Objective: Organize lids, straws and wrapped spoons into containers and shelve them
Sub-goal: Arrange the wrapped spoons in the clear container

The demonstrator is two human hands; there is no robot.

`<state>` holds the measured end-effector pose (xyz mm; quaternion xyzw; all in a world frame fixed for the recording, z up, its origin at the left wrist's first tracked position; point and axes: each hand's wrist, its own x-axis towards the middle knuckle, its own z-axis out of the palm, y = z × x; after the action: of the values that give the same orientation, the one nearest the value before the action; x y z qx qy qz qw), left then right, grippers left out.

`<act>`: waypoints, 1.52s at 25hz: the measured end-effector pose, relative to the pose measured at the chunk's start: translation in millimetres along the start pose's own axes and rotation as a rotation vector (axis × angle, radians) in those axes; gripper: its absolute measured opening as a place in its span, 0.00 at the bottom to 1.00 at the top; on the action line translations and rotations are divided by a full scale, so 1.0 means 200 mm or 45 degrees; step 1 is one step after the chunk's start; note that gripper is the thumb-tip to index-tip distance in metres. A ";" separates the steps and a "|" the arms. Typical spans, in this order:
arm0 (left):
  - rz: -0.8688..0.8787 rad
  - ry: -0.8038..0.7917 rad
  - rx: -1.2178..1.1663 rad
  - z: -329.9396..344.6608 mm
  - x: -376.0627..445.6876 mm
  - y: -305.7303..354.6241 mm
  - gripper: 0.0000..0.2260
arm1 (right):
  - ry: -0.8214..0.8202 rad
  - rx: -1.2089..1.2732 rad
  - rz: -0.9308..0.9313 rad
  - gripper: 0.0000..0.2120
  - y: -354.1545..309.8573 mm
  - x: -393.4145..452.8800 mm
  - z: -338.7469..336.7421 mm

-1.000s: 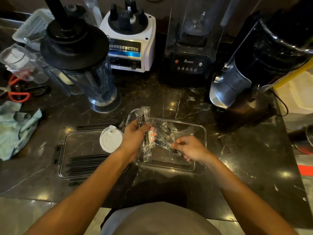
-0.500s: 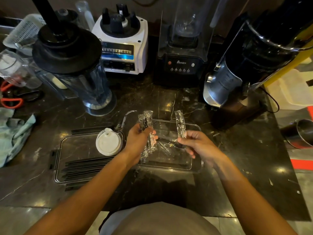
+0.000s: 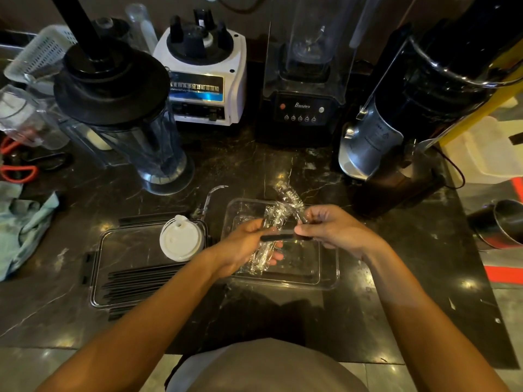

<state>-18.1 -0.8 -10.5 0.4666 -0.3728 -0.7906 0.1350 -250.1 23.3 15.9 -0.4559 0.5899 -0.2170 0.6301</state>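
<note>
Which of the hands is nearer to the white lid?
Left. The left hand, holding wrapped spoons, is just right of the white lid without touching it. The right hand is farther right, over the clear container.

Both forearms reaching forward and converging, left hand (image 3: 249, 247) palm inward, fingers curled in a grip, right hand (image 3: 334, 230) close beside it, fingertips (image 3: 301, 230) pinched, wrists level

Dark veined marble worktop (image 3: 283, 171), glossy with lamp glints; pale tiled floor (image 3: 506, 315) right; dim brown wall (image 3: 254, 15) behind.
</note>
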 end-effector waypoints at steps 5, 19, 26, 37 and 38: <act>-0.040 -0.158 -0.192 -0.05 0.00 -0.03 0.13 | -0.121 -0.041 0.041 0.07 0.03 0.03 -0.01; 0.027 0.078 -0.051 -0.04 0.05 -0.06 0.18 | 0.580 0.370 0.079 0.11 0.10 0.10 0.15; 0.152 0.150 -0.354 -0.03 0.07 -0.05 0.19 | 0.195 0.070 0.040 0.11 0.05 0.03 0.30; 0.353 0.414 -0.642 -0.25 -0.09 0.06 0.11 | 0.378 -0.973 0.221 0.10 0.17 0.22 0.35; 0.357 0.432 -0.660 -0.29 -0.11 0.06 0.12 | 0.386 -1.125 0.234 0.11 0.19 0.24 0.38</act>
<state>39.7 -23.2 -4.3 0.4858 -0.1921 -0.7440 0.4166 -179.1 28.4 -50.7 -0.5894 0.7488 0.0473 0.2993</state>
